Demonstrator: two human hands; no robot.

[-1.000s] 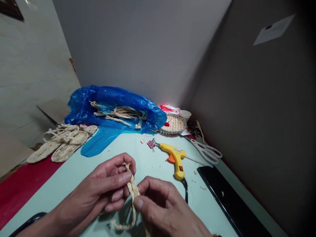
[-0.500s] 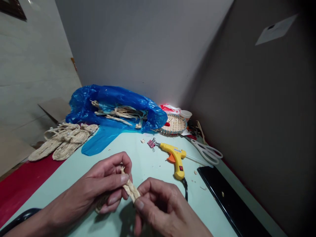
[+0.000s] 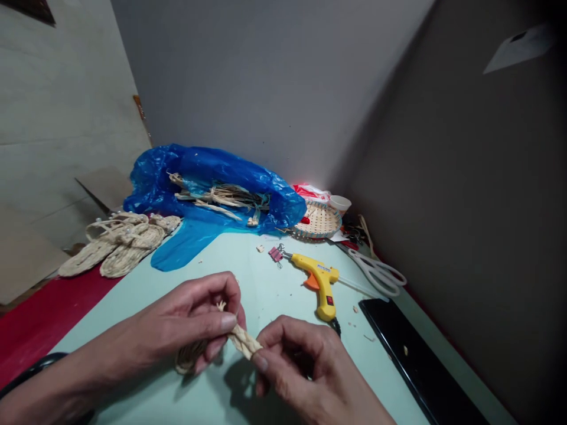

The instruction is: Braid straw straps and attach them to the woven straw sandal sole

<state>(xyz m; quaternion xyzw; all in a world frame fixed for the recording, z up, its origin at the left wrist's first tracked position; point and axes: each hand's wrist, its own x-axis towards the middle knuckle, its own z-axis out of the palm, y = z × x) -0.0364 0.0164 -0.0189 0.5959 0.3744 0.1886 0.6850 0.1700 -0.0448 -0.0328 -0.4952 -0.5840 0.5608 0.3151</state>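
Between my two hands stretches a short length of pale braided straw (image 3: pixel 244 342). My left hand (image 3: pixel 199 316) pinches one end between thumb and fingers, and a few frayed strands stick up above the thumb. My right hand (image 3: pixel 305 360) grips the other end with thumb and forefinger. Below the left fingers, partly hidden by them, hangs a coiled woven straw piece (image 3: pixel 189 357); whether it joins the braid I cannot tell. Beyond the right hand a yellow glue gun (image 3: pixel 325 286) lies on its side, its nozzle by a pink binder clip (image 3: pixel 275 254).
A blue plastic bag (image 3: pixel 212 159) with straw strands (image 3: pixel 221 198) lies at the back. Woven sandals (image 3: pixel 133 242) rest at left. A shallow basket (image 3: pixel 321 219), a white cup (image 3: pixel 339 204), scissors (image 3: pixel 376 271) and a black flat object (image 3: pixel 411 360) are to the right.
My right hand has drawn slightly away from the left, so more of the braid shows between them. More of the coiled piece is visible under my left hand. The view has shifted slightly.
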